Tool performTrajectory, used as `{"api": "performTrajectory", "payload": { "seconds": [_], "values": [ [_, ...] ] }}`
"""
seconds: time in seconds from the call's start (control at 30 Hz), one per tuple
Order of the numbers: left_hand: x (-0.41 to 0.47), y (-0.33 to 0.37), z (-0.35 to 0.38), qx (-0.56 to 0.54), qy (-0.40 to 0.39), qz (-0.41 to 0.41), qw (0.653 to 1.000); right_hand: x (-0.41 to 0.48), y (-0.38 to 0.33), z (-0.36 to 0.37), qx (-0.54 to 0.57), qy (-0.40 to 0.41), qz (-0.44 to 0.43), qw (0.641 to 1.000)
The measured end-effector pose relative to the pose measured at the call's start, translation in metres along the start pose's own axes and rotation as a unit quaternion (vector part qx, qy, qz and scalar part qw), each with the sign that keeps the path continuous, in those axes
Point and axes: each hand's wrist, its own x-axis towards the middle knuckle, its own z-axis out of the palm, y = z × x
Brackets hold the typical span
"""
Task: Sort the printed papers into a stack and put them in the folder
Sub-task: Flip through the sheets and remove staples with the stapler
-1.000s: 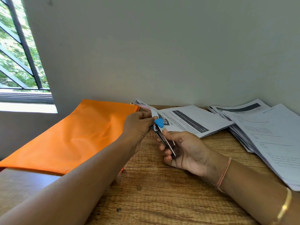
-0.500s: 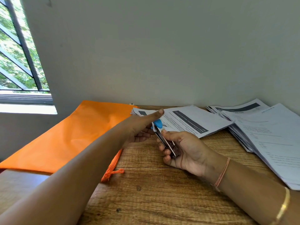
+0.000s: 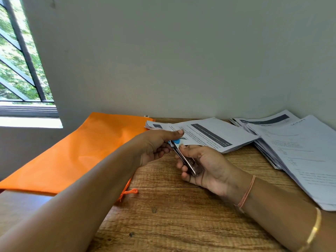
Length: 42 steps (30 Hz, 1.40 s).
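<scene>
1. Stapler gripped in right hand, just right of folder; its nose sits on the corner of paper set.
2. Left hand pinches that corner, thumb on top, fingers curled under.
3. Folder lies flat on table. Mouth not visible; contents cannot tell.
4. Well right of folder: loose pile, fanned, edges not squared.
5. Judgement: early. One set being bound, pile unsorted, nothing filed as far as visible.
</scene>
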Motion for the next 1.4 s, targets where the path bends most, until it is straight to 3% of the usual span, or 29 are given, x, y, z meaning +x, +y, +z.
{"api": "performTrajectory", "payload": {
  "seconds": [0.4, 0.57, 0.63, 0.77, 0.8, 0.87, 1.1, 1.23, 1.33, 1.4],
  "values": [
    [0.002, -0.007, 0.002, -0.004, 0.011, 0.017, 1.000, -0.001, -0.005, -0.001, -0.020, 0.005, 0.018, 1.000],
    [0.000, -0.008, 0.001, -0.043, 0.039, 0.004, 0.998, -0.006, -0.016, -0.012, -0.206, -0.047, 0.022, 0.977],
    [0.001, -0.008, 0.001, -0.035, 0.043, -0.002, 0.998, -0.008, -0.022, -0.016, -0.358, -0.052, -0.009, 0.932],
    [0.002, -0.009, 0.001, -0.047, 0.043, -0.012, 0.998, -0.014, -0.034, -0.021, -0.679, -0.061, -0.082, 0.727],
    [0.002, -0.009, 0.001, -0.046, 0.047, -0.013, 0.998, -0.015, -0.035, -0.021, -0.713, -0.067, -0.082, 0.694],
    [0.002, -0.008, 0.001, -0.046, 0.051, -0.010, 0.998, -0.016, -0.035, -0.022, -0.742, -0.071, -0.074, 0.663],
    [0.011, -0.014, -0.002, -0.054, 0.057, 0.033, 0.996, -0.015, -0.038, -0.026, -0.741, -0.108, -0.064, 0.660],
    [0.013, -0.016, -0.003, -0.047, 0.058, 0.062, 0.995, -0.016, -0.040, -0.028, -0.715, -0.106, -0.053, 0.689],
    [0.013, -0.016, -0.002, -0.036, 0.059, 0.086, 0.994, -0.011, -0.040, -0.034, -0.671, -0.035, -0.129, 0.730],
    [0.011, -0.015, -0.002, -0.041, 0.061, 0.100, 0.992, -0.006, -0.039, -0.041, -0.659, 0.035, -0.203, 0.724]
  ]
}}
